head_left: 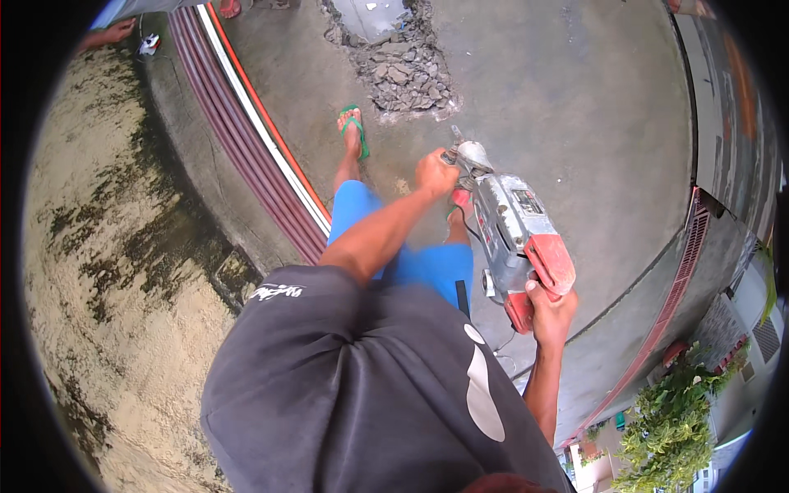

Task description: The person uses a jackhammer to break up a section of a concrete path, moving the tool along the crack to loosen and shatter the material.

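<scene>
A grey and red demolition hammer [511,215] is held across the front of my right leg, its bit pointing toward a patch of broken concrete [403,78]. My left hand [436,172] is closed round the grip near the front end. At the back, the fingers of my right hand [552,312] wrap the red rear handle. The short visible bit tip [456,131] lies a little way from the edge of the rubble; whether it touches the floor I cannot tell. A dark cord hangs along the tool's left side.
Long maroon pipes [238,140], with a white and an orange one [265,115], run along the left beside a rough mossy wall [107,205]. Another person's hand [120,31] shows at the upper left. My green-sandalled foot [352,127] stands near the rubble. Plants [670,423] grow at the lower right.
</scene>
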Demonstrator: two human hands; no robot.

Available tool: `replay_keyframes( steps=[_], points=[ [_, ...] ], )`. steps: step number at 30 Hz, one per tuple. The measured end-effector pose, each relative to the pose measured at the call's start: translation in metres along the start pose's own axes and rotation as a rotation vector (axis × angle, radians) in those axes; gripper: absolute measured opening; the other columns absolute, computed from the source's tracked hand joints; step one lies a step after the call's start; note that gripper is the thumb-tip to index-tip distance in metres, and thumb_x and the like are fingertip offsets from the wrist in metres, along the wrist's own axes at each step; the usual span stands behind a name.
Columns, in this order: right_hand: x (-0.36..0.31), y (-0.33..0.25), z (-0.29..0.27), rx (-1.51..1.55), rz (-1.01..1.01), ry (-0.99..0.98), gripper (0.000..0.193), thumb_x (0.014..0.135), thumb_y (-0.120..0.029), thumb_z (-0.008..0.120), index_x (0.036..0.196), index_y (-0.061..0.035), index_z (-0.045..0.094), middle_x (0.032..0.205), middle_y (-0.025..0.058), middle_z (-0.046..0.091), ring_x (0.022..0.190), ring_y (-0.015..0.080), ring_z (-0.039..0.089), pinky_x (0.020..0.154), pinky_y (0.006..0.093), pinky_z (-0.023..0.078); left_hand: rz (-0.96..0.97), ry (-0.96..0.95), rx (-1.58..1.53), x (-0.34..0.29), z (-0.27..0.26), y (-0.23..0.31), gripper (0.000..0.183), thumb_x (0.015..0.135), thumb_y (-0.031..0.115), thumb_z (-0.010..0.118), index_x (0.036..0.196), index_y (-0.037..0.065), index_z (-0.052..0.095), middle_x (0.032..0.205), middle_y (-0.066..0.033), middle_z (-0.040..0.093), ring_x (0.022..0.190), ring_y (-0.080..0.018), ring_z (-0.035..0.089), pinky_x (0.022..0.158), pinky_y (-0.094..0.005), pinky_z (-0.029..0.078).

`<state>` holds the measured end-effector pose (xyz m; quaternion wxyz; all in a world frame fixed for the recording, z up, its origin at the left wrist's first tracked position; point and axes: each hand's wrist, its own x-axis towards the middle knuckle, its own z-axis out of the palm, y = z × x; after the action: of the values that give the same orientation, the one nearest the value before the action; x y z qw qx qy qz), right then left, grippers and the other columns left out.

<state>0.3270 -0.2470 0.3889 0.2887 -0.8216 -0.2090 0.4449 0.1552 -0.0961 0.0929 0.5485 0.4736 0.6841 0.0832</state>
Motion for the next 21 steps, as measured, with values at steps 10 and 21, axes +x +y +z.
replay_keyframes(
  steps=[10,21],
  points=[
    [0.115,-0.004,-0.007,-0.101,-0.011,-0.063,0.026,0.085,-0.014,0.074,0.105,0.002,0.071,0.083,0.0033,0.067,0.069,0.0106,0.058,0.063,0.0291,0.047,-0.092,0.04,0.238,0.098,0.049,0.0,0.043,0.075,0.022,0.065,0.114,0.005,0.068,0.107,-0.027,0.072,0.104,-0.0451,0.069,0.094,-0.0511,0.054],
    [0.175,-0.114,0.01,-0.18,-0.004,-0.205,0.032,0.086,-0.015,0.076,0.114,0.0013,0.072,0.097,0.0086,0.074,0.087,0.0138,0.064,0.08,0.0316,0.052,-0.124,0.275,0.262,0.122,0.031,0.044,0.045,0.077,0.021,0.072,0.118,0.005,0.065,0.101,-0.0281,0.072,0.1,-0.0447,0.07,0.091,-0.0505,0.055]
  ],
)
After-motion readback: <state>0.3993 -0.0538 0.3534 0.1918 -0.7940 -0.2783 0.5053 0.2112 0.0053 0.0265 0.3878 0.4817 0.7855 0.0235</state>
